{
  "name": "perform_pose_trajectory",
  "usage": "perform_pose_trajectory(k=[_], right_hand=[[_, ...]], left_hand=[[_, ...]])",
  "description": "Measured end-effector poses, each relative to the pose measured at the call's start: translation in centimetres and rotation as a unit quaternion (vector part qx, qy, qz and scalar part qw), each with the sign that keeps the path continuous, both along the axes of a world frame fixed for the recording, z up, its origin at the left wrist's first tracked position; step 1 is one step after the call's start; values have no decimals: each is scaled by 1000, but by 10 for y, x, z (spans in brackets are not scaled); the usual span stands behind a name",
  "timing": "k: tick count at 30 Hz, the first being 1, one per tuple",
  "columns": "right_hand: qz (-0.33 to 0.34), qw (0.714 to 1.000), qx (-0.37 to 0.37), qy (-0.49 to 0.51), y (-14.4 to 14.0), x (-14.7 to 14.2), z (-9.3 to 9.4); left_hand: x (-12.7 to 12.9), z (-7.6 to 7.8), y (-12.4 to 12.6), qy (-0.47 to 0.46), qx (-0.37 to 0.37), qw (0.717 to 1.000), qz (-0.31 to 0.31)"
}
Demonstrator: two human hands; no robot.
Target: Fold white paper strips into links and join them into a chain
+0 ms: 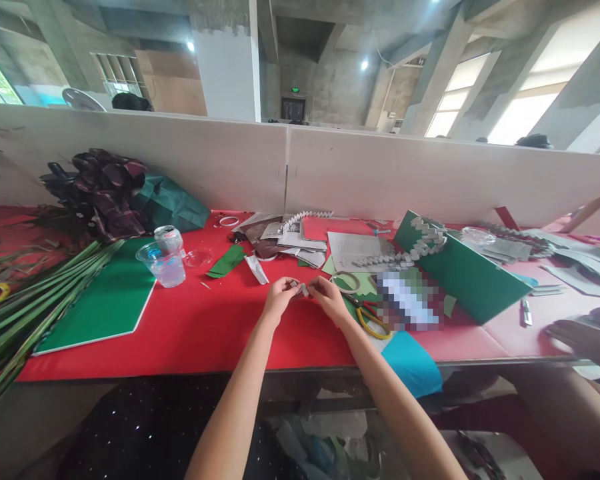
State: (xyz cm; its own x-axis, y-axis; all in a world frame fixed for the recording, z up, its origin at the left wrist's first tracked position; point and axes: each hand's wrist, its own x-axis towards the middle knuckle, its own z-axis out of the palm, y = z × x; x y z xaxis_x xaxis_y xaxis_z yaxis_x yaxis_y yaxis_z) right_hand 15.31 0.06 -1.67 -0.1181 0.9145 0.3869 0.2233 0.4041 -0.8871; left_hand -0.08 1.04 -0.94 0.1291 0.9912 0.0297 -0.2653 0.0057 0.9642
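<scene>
1. The left hand (279,293) and the right hand (329,296) meet over the red-covered desk (220,333), both closed in a pinch on one small folded grey-and-white paper piece (302,289) held between their fingertips, just above the desk surface near its middle.
2. Just right of the right hand lie yellow-handled scissors (373,320) and a ring of white tape (347,282), both on the desk.
3. To the left stands a clear plastic cup (164,263), touching a silver drinks can (169,238) behind it; a flat green sheet of card (105,297) lies beside them.
4. Long green stems (25,307) lie in a bundle across the left end of the desk, next to a dark maroon bunch of folded flowers (103,190).
5. Behind the hands sits a heap of newspaper sheets and cuttings (290,240), with a chain of folded grey paper pieces (410,250) running onto a tilted green board (460,273).
6. A turquoise sheet of paper (413,363) hangs over the near edge of the desk.
7. At the far right, another person's hand (583,337) rests on the desk, well apart from the two hands.
</scene>
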Motion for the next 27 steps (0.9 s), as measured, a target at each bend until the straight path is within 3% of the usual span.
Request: perform_pose_trajectory(k=[6, 14, 19, 24, 27], right_hand=[[5, 1000, 0, -18, 0, -2, -1], [-17, 999, 16, -22, -2, -6, 3], [-47, 998, 33, -17, -1, -4, 3], [-123, 991, 53, -22, -4, 0, 5], [-127, 989, 58, -38, -5, 1, 6]], left_hand=[[1, -2, 0, -3, -6, 999, 46], [2, -6, 4, 10, 31, 997, 65], [-2, -9, 4, 69, 58, 995, 52], [-14, 4, 0, 69, -9, 995, 76], [-26, 17, -5, 31, -30, 999, -3]])
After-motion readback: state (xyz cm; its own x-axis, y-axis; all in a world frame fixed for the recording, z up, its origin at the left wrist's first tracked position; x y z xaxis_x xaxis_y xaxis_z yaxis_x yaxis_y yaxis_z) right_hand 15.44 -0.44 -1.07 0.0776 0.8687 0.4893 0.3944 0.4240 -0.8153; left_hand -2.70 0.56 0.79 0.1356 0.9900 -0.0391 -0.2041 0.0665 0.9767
